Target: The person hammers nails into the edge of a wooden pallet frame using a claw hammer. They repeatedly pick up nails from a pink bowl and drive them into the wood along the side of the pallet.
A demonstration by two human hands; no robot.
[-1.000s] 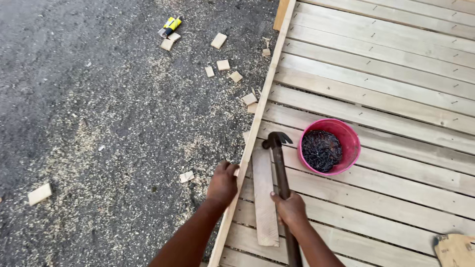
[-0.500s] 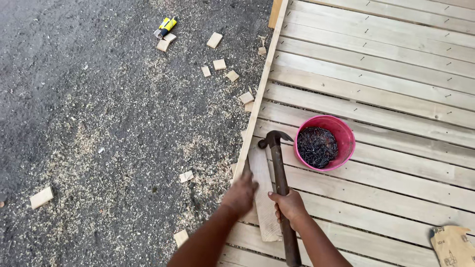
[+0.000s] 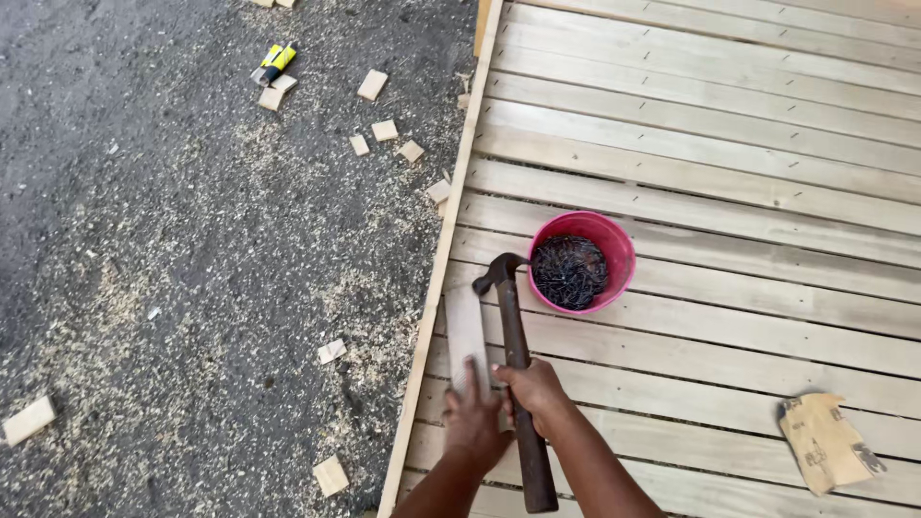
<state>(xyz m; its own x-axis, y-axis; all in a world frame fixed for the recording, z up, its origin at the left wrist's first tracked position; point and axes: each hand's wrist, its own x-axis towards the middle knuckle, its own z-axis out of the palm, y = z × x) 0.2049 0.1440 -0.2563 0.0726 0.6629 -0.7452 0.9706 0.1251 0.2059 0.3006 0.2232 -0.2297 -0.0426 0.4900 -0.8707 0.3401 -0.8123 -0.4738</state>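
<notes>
Outdoors on dark asphalt dusted with sawdust, and I'm looking down at a slatted panel of pale boards lying flat. My right hand is clenched round the hammer, gripping the handle about midway; its head sits up by the pink bowl of dark nails, and the handle runs down toward me, nearly straight along my line of sight. My left hand presses flat on a short plank, fingers spread on its near end, not closed round it. That plank lies just left of the hammer, touching or close to it, its long axis parallel to the handle and crossing the slats, near the panel's left edge. Left hand is the nearer one to it. Offcuts scatter the asphalt; a yellow tool lies far up left. Sandpaper lies on the slats at my right.
</notes>
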